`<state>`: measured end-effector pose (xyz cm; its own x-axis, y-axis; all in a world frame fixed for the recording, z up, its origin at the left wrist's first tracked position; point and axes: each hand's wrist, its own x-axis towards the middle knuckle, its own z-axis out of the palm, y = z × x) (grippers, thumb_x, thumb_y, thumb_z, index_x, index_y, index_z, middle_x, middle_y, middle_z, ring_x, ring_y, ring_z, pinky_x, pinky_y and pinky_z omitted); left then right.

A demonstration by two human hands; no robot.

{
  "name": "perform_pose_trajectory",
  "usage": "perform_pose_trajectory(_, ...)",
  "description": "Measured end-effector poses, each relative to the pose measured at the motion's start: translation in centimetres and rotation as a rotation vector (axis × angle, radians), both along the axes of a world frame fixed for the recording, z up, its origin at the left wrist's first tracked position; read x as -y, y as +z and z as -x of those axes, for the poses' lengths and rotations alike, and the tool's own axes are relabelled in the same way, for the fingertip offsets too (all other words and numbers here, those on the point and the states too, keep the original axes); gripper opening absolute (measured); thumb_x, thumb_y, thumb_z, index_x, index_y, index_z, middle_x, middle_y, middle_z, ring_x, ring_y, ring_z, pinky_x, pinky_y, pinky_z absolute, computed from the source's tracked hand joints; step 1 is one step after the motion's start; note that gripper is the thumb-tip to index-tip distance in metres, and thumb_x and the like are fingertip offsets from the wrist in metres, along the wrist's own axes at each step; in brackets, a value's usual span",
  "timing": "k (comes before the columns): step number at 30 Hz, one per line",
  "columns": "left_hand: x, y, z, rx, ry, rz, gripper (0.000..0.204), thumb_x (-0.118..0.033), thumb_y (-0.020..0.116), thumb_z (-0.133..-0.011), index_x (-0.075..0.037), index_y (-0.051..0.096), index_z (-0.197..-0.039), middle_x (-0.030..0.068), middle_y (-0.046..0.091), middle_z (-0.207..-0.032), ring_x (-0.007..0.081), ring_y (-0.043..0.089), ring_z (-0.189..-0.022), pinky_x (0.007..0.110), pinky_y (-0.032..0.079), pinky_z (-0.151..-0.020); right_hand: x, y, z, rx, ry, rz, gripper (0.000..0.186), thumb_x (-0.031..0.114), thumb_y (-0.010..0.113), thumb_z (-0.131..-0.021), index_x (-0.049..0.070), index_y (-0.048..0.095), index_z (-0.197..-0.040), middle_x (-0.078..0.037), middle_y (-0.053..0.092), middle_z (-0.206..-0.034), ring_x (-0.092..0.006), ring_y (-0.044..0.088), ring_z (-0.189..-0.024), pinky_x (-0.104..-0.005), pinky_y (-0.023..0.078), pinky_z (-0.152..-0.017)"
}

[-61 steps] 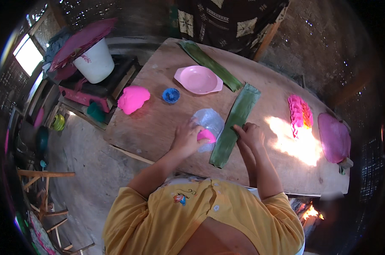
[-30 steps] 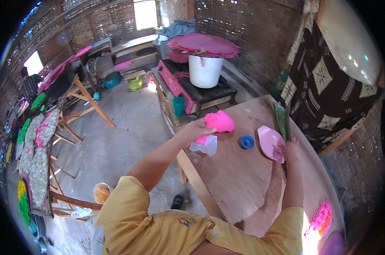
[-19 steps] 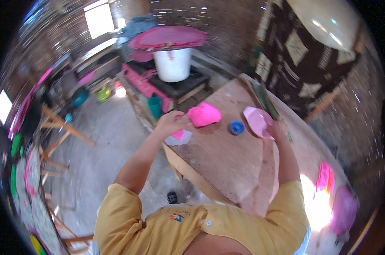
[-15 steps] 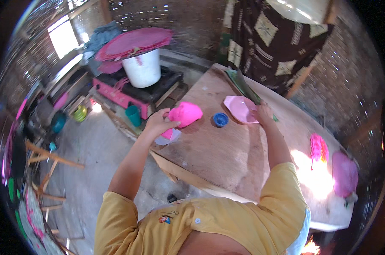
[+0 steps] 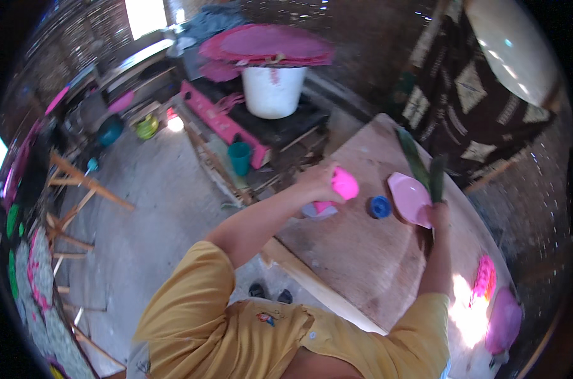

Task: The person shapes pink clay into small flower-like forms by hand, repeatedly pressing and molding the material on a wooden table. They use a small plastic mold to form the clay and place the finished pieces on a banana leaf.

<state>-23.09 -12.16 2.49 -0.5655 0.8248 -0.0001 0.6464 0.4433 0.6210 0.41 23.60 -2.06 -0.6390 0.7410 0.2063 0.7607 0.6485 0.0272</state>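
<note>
My left hand (image 5: 323, 180) is closed round a bright pink lump (image 5: 345, 183), whose material I cannot make out. Just under it, a smaller pink piece (image 5: 324, 207) lies with a whitish sheet (image 5: 313, 212) at the table's left edge. My right hand (image 5: 439, 213) is closed on the near end of a long dark green strip (image 5: 437, 179), which looks like a leaf. Beside that hand sits a pale pink plate (image 5: 410, 197). Between my hands stands a small blue container (image 5: 379, 206). Another green leaf strip (image 5: 413, 155) lies beyond the plate.
The wooden table (image 5: 356, 265) spans the right. Past its left edge stand a teal cup (image 5: 239, 158) and a pink stove (image 5: 220, 123). A white bucket (image 5: 274, 91) there carries pink discs (image 5: 274, 45). Pink packets (image 5: 483, 278) and a pink bag (image 5: 503, 321) lie at right.
The view has swung left, so the table appears farther right. My left hand now wraps more round the pink lump. My right hand has the dark green strip more upright beside the plate.
</note>
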Motion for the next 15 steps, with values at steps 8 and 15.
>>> perform_pose_trajectory(8, 6.5, 0.5, 0.6, 1.123, 0.077, -0.561, 0.073, -0.032, 0.074, -0.067, -0.004, 0.04, -0.125, 0.0092, 0.056, -0.112, 0.0186, 0.056, -0.1, 0.031, 0.045, -0.086, 3.8, 6.6, -3.7, -0.268, 0.03, 0.184, 0.027, 0.023, 0.061, -0.076, -0.004, 0.059, -0.074, -0.017, 0.058, -0.071, -0.0278, 0.057, -0.069, -0.0378, 0.045, -0.063)
perform_pose_trajectory(15, 26.2, -3.3, 2.6, 1.737, 0.296, -0.881, 0.055, -0.031, 0.054, -0.087, -0.006, 0.034, -0.131, 0.01, 0.051, -0.122, 0.0218, 0.051, -0.11, 0.036, 0.041, -0.095, 18.6, 15.7, 2.5, -0.201, 0.371, 0.336, 0.024, 0.016, 0.062, -0.074, -0.004, 0.056, -0.063, -0.013, 0.051, -0.073, -0.0226, 0.051, -0.065, -0.0332, 0.039, -0.06)
